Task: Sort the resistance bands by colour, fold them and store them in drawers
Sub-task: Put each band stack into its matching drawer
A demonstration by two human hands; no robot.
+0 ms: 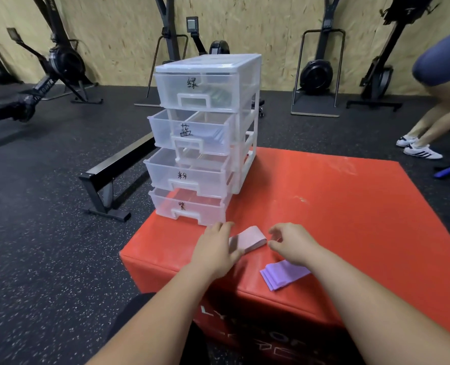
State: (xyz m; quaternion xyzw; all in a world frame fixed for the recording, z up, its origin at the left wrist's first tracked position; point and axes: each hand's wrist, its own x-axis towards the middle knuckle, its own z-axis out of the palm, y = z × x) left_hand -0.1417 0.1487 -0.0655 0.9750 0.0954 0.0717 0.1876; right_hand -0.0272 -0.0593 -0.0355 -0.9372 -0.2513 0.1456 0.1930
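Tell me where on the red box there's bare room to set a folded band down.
The right half of the box is bare, from the drawers across to its right edge, beyond the right hand. The front near the drawers is crowded: left hand, pink band and purple band.

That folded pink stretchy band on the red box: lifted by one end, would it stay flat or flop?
Probably flop: the folded pink band lies in thin, flat layers, so it would likely droop and unfold. It looks light for its size, being so thin. Pushed, it may slide on the smooth red padded box.
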